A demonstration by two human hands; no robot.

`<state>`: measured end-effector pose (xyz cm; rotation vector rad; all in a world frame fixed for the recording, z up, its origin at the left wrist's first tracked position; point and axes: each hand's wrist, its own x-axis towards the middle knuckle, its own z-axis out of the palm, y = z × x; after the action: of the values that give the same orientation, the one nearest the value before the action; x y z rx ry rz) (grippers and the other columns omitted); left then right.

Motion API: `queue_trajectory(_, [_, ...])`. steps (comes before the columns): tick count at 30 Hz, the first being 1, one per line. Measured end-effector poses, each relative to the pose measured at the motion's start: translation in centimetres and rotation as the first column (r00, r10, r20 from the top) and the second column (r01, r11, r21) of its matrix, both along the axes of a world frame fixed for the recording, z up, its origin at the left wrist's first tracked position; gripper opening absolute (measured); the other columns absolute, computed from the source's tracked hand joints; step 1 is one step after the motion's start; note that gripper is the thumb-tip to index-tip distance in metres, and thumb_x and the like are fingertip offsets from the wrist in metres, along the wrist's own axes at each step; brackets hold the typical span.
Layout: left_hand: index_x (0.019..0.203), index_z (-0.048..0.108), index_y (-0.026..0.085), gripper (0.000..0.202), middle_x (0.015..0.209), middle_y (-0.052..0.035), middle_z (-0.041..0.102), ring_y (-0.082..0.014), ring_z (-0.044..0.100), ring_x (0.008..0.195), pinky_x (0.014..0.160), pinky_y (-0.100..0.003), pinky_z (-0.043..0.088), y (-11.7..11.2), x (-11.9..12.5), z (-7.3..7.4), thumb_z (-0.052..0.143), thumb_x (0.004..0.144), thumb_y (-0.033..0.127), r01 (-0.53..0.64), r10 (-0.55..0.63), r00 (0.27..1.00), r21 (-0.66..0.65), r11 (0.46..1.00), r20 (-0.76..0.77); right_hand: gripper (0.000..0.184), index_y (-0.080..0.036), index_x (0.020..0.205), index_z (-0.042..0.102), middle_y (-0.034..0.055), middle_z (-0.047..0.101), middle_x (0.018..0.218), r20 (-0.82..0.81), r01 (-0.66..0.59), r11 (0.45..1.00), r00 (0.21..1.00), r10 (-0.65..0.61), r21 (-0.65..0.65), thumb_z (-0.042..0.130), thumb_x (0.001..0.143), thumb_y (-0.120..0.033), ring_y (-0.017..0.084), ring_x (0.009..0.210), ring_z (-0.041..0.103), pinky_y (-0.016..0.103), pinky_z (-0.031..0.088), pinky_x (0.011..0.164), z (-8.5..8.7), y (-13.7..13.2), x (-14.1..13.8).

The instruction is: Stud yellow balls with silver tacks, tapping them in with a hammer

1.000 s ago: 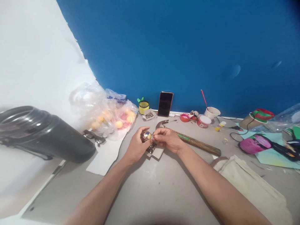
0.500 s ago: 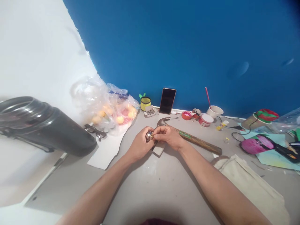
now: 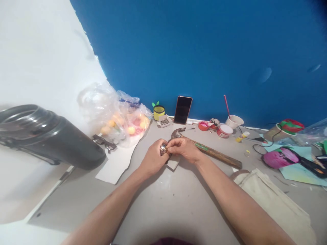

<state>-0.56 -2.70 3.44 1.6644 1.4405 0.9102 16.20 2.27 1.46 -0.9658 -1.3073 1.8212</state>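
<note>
My left hand (image 3: 152, 159) is closed around a small ball (image 3: 163, 148) covered in shiny studs, held just above the grey table (image 3: 163, 197). My right hand (image 3: 184, 149) meets it from the right, its thumb and forefinger pinched against the ball's side. Whatever that pinch holds is too small to make out. Under both hands lies a small white box (image 3: 173, 162). A hammer (image 3: 209, 152) with a wooden handle lies right behind my right hand, its steel head toward the wall.
A clear bag of coloured balls (image 3: 122, 124), spectacles (image 3: 104, 142) and a white sheet (image 3: 114, 163) lie left. A phone (image 3: 183, 109), a yellow cup (image 3: 158, 112), paint pots (image 3: 223, 130) and a white cup (image 3: 233, 121) line the blue wall. A cloth bag (image 3: 276, 204) lies at the right. A dark jar (image 3: 46, 136) leans left.
Both hands have drawn closer together around the ball, which has turned so less of its yellow patch shows. The camera has shifted slightly; nothing else on the table has moved.
</note>
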Motion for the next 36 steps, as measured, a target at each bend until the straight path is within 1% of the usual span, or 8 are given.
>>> queue_trajectory(10, [0.087,0.058,0.022,0.010,0.080,-0.0024,0.063,-0.0199,0.057,0.073,0.066,-0.031,0.040,-0.2,0.3,-0.5,0.057,0.077,0.019,-0.044,0.045,0.999,0.036,0.998,-0.016,0.030,-0.016,0.076,0.076,0.0025,0.071,0.071,0.025,-0.021,0.999,0.999,0.020,0.031,0.093,0.058,-0.034,0.013,0.066,0.061,0.028,0.048,0.067,-0.3,0.2,0.3])
queue_trajectory(16, [0.087,0.058,0.022,0.007,0.084,-0.0033,0.064,-0.0212,0.056,0.076,0.069,-0.032,0.039,-0.5,0.4,-0.7,0.059,0.081,0.024,-0.120,0.121,0.991,0.029,0.992,-0.055,0.022,-0.017,0.074,0.072,0.0008,0.068,0.068,0.056,-0.029,0.989,0.998,0.021,0.142,0.085,0.063,-0.032,0.013,0.064,0.058,0.026,0.044,0.061,0.4,-0.3,-0.2])
queue_trajectory(21, [0.089,0.058,0.022,0.009,0.089,-0.0039,0.064,-0.0218,0.057,0.079,0.071,-0.032,0.039,-0.7,0.5,-1.1,0.060,0.082,0.026,-0.153,0.155,0.987,0.058,0.987,-0.040,0.009,-0.018,0.070,0.068,-0.0010,0.066,0.066,0.152,0.010,0.958,0.987,-0.056,0.285,0.075,0.066,-0.024,0.012,0.062,0.056,0.026,0.045,0.062,1.4,-0.9,-0.9])
queue_trajectory(24, [0.091,0.058,0.022,0.009,0.091,-0.0040,0.065,-0.0217,0.058,0.080,0.072,-0.032,0.040,-0.9,0.7,-1.3,0.058,0.082,0.024,-0.181,0.186,0.981,0.079,0.980,-0.053,0.005,-0.019,0.069,0.066,-0.0022,0.063,0.063,0.181,0.020,0.953,0.980,-0.077,0.302,0.070,0.068,-0.022,0.011,0.058,0.053,0.025,0.043,0.058,1.7,-1.1,-1.1])
queue_trajectory(28, [0.089,0.057,0.022,0.007,0.088,-0.0034,0.066,-0.0210,0.059,0.078,0.070,-0.031,0.041,-1.0,1.1,-1.1,0.058,0.082,0.025,-0.209,0.213,0.976,0.073,0.975,-0.038,0.006,-0.019,0.071,0.065,-0.0023,0.062,0.064,0.200,0.004,0.958,0.978,-0.064,0.287,0.070,0.069,-0.023,0.012,0.058,0.054,0.025,0.044,0.056,1.9,-1.3,-1.1])
queue_trajectory(31, [0.086,0.057,0.022,0.008,0.078,-0.0010,0.065,-0.0192,0.058,0.071,0.066,-0.030,0.041,-0.9,1.1,-0.9,0.059,0.079,0.024,-0.200,0.199,0.979,0.036,0.979,0.033,0.009,-0.020,0.076,0.067,-0.0014,0.065,0.069,0.223,-0.024,0.958,0.974,-0.042,0.286,0.071,0.071,-0.026,0.013,0.060,0.056,0.026,0.046,0.058,1.9,-1.0,-0.8])
queue_trajectory(34, [0.089,0.057,0.022,0.013,0.068,0.0031,0.061,-0.0161,0.055,0.060,0.060,-0.027,0.040,-0.3,0.7,-0.7,0.059,0.076,0.022,-0.176,0.180,0.977,-0.044,0.983,0.114,0.013,-0.020,0.081,0.068,-0.0005,0.068,0.073,0.321,-0.027,0.938,0.943,-0.091,0.345,0.071,0.076,-0.032,0.014,0.064,0.059,0.027,0.046,0.062,2.0,-0.2,0.1])
queue_trajectory(36, [0.093,0.059,0.021,0.020,0.066,0.0044,0.059,-0.0148,0.053,0.057,0.057,-0.027,0.040,0.2,0.2,-0.6,0.060,0.073,0.022,-0.196,0.203,0.968,-0.063,0.979,0.145,0.011,-0.021,0.080,0.068,0.0010,0.071,0.078,0.473,-0.008,0.893,0.851,-0.230,0.449,0.067,0.081,-0.032,0.016,0.070,0.061,0.028,0.046,0.067,2.3,0.7,1.2])
